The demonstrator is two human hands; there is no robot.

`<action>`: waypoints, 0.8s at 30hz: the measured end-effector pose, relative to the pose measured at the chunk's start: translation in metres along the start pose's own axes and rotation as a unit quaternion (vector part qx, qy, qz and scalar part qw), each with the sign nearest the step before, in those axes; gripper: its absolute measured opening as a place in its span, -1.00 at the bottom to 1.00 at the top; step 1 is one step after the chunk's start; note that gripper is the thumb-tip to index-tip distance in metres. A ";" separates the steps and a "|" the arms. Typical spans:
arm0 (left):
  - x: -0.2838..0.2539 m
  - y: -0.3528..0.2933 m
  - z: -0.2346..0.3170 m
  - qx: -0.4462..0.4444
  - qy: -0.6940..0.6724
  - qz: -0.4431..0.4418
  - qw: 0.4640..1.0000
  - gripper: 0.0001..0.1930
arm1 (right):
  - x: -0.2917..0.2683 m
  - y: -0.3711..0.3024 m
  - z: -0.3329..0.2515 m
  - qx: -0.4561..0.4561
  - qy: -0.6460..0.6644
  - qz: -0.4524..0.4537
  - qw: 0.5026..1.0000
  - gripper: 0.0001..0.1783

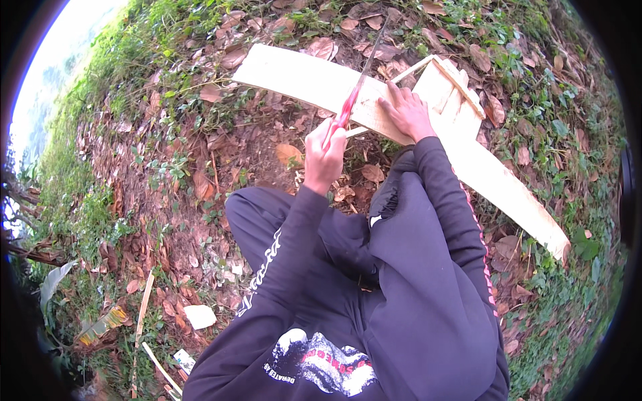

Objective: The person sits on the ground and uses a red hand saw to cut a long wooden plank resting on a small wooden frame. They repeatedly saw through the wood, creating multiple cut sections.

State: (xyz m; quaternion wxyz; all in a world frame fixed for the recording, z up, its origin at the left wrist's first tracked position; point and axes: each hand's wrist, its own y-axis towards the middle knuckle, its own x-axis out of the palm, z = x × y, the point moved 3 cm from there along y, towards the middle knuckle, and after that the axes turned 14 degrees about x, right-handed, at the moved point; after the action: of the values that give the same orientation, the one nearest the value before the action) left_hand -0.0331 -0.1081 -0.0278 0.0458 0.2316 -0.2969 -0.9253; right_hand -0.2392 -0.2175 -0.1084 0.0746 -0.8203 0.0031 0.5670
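A long pale plank [294, 70] lies across the ground in front of me, reaching from the upper left down to the right. My left hand [324, 154] is closed around the red handle of a handsaw [354, 93]. Its thin, dark blade is seen nearly edge-on, crosses the plank and points away from me. Just right of the blade, my right hand [406, 110] lies flat on the plank with its fingers spread. Whether the blade has cut into the wood cannot be made out.
Beyond my right hand, several short boards and strips [451, 90] rest near the plank. My bent legs [421, 281] and a dark shoe [394, 180] are close below it. Leaf-strewn ground [174, 187] surrounds me, with offcuts [199, 316] at lower left.
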 end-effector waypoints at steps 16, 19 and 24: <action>-0.072 -0.108 0.051 -0.230 -0.253 0.059 0.938 -0.85 | 0.001 0.000 -0.003 0.005 -0.014 0.011 1.000 -0.25; -0.047 -0.077 0.025 -0.204 -0.199 0.036 0.958 -0.84 | -0.002 -0.001 -0.003 0.008 -0.016 0.005 1.000 -0.26; -0.007 -0.016 -0.006 -0.008 -0.046 -0.008 0.999 -0.83 | -0.004 -0.002 -0.006 0.011 -0.015 -0.005 1.000 -0.26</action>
State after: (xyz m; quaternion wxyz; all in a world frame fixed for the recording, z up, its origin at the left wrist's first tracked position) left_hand -0.0236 -0.0968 -0.0387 0.0261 0.1905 -0.2898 -0.9376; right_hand -0.2346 -0.2165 -0.1019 0.0864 -0.8110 0.0042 0.5787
